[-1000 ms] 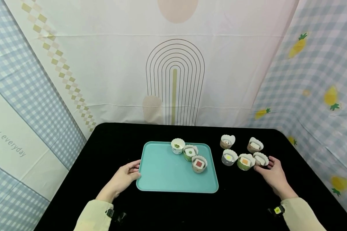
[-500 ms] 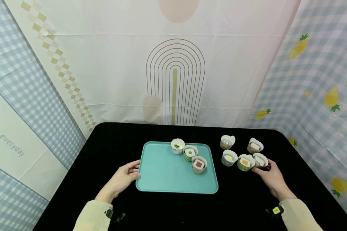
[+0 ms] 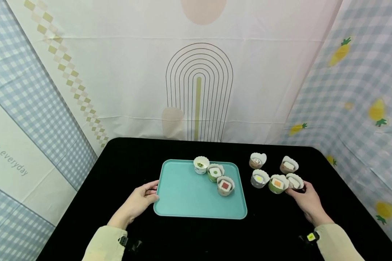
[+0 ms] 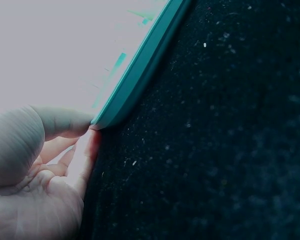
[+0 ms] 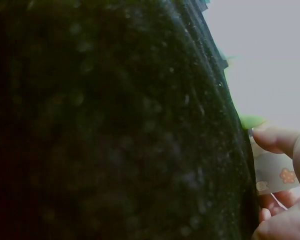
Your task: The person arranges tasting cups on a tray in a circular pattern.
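At the left edge of a turquoise tray (image 3: 186, 197), my left hand (image 3: 135, 202) pinches the rim between thumb and fingers, as the left wrist view shows. My right hand (image 3: 308, 203) grips a paper cupcake cup (image 3: 294, 180) with a white filling, thumb on one side and fingers on the other. An orange flower print marks this cup's wall (image 5: 285, 175) in the right wrist view. Touching its left side in the head view is a green cup (image 3: 277, 185) with an orange square inside. The tray carries a white cup (image 3: 201, 165), a green-patterned cup (image 3: 215, 173) and a red-square cup (image 3: 225, 186).
Right of the tray on the black table (image 3: 202, 239) stand a grey cup (image 3: 259, 179) with a yellow centre, a brown cup (image 3: 257, 161) and another brown-patterned cup (image 3: 288, 166) behind the held one. A patterned curtain (image 3: 137, 83) hangs behind the table.
My right hand has shifted slightly left and its fingers have closed round the white-filled paper cup. The left hand and tray stay in place.
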`<state>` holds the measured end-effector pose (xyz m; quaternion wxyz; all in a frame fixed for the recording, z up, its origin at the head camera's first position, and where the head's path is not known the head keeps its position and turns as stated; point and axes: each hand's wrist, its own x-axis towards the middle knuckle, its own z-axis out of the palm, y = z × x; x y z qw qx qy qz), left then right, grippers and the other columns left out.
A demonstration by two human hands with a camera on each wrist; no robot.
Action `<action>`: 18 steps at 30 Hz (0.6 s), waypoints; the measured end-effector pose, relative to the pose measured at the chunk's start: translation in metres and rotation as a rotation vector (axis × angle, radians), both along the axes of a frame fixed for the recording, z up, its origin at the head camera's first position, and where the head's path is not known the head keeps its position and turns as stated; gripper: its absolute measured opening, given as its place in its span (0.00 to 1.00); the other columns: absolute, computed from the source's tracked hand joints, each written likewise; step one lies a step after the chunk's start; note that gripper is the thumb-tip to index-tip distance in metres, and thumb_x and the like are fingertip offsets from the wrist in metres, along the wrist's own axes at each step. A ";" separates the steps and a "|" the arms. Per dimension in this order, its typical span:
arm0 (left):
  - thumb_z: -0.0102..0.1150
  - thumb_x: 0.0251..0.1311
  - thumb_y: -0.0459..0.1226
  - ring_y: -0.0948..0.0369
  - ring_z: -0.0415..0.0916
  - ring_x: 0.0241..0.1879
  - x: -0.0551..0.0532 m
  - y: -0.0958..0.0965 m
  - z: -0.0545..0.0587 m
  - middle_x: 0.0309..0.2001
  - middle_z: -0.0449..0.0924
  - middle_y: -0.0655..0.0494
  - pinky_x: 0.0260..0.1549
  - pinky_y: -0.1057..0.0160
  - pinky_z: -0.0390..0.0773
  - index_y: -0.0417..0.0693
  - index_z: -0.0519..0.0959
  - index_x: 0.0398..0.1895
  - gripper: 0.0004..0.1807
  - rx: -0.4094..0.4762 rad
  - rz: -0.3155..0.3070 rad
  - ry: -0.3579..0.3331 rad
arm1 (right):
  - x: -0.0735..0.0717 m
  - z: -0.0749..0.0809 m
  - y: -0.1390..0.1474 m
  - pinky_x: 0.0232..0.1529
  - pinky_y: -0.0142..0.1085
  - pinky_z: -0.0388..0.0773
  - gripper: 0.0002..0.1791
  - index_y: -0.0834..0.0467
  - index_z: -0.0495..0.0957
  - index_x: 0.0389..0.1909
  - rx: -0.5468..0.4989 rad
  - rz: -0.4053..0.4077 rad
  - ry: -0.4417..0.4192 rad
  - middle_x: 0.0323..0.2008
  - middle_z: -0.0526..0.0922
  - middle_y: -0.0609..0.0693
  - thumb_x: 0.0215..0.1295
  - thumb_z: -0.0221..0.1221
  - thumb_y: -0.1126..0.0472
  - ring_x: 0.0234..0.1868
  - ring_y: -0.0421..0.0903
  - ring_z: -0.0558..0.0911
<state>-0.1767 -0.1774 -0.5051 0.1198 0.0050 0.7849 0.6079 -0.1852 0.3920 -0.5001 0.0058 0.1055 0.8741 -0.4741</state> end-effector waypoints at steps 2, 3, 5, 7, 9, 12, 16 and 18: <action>0.58 0.63 0.29 0.56 0.76 0.48 0.000 0.000 0.000 0.52 0.75 0.50 0.47 0.57 0.77 0.48 0.66 0.70 0.31 -0.003 -0.002 0.004 | 0.000 0.000 0.000 0.50 0.41 0.73 0.49 0.72 0.42 0.72 0.006 0.007 -0.011 0.68 0.51 0.73 0.68 0.57 0.45 0.63 0.65 0.61; 0.58 0.63 0.28 0.56 0.76 0.47 0.000 0.000 0.000 0.52 0.75 0.50 0.47 0.57 0.77 0.48 0.66 0.70 0.31 -0.002 -0.001 0.005 | 0.000 0.000 0.001 0.53 0.47 0.72 0.50 0.72 0.41 0.73 0.006 0.012 -0.017 0.68 0.50 0.74 0.68 0.57 0.45 0.64 0.66 0.60; 0.58 0.63 0.29 0.56 0.76 0.47 0.000 0.000 0.000 0.52 0.75 0.50 0.47 0.57 0.77 0.49 0.66 0.70 0.31 -0.003 0.002 0.004 | 0.001 0.001 0.001 0.56 0.55 0.68 0.51 0.72 0.39 0.73 0.000 0.029 -0.028 0.69 0.47 0.75 0.68 0.56 0.44 0.65 0.69 0.57; 0.58 0.63 0.29 0.56 0.75 0.47 0.000 0.000 0.000 0.52 0.75 0.50 0.47 0.57 0.77 0.49 0.66 0.70 0.31 -0.004 0.003 0.004 | 0.001 0.002 0.002 0.58 0.60 0.64 0.51 0.72 0.38 0.73 -0.007 0.041 -0.031 0.69 0.45 0.75 0.69 0.56 0.44 0.66 0.70 0.56; 0.58 0.63 0.29 0.56 0.75 0.47 0.000 0.000 0.000 0.52 0.75 0.51 0.47 0.57 0.77 0.50 0.66 0.70 0.31 -0.004 0.006 -0.001 | 0.001 0.002 0.002 0.57 0.60 0.64 0.50 0.72 0.39 0.73 -0.011 0.044 -0.028 0.69 0.46 0.75 0.69 0.55 0.45 0.65 0.70 0.56; 0.58 0.63 0.29 0.57 0.75 0.48 0.000 0.000 0.001 0.53 0.74 0.51 0.48 0.56 0.77 0.50 0.66 0.70 0.31 -0.008 0.006 -0.002 | 0.001 0.002 0.001 0.56 0.58 0.66 0.49 0.73 0.41 0.72 -0.004 0.033 -0.016 0.68 0.49 0.75 0.70 0.55 0.45 0.64 0.69 0.59; 0.58 0.63 0.29 0.57 0.75 0.48 0.000 0.000 0.000 0.53 0.74 0.52 0.48 0.57 0.77 0.50 0.66 0.70 0.31 -0.013 0.008 -0.004 | 0.002 0.003 -0.001 0.52 0.52 0.71 0.48 0.72 0.43 0.72 0.012 0.013 -0.006 0.67 0.52 0.73 0.69 0.55 0.45 0.62 0.67 0.62; 0.58 0.63 0.29 0.57 0.75 0.48 0.000 0.000 0.000 0.52 0.74 0.52 0.48 0.57 0.77 0.50 0.66 0.70 0.31 -0.012 0.008 -0.001 | 0.003 0.004 -0.001 0.49 0.46 0.73 0.47 0.73 0.44 0.72 0.016 0.015 -0.003 0.67 0.53 0.73 0.70 0.54 0.44 0.61 0.65 0.63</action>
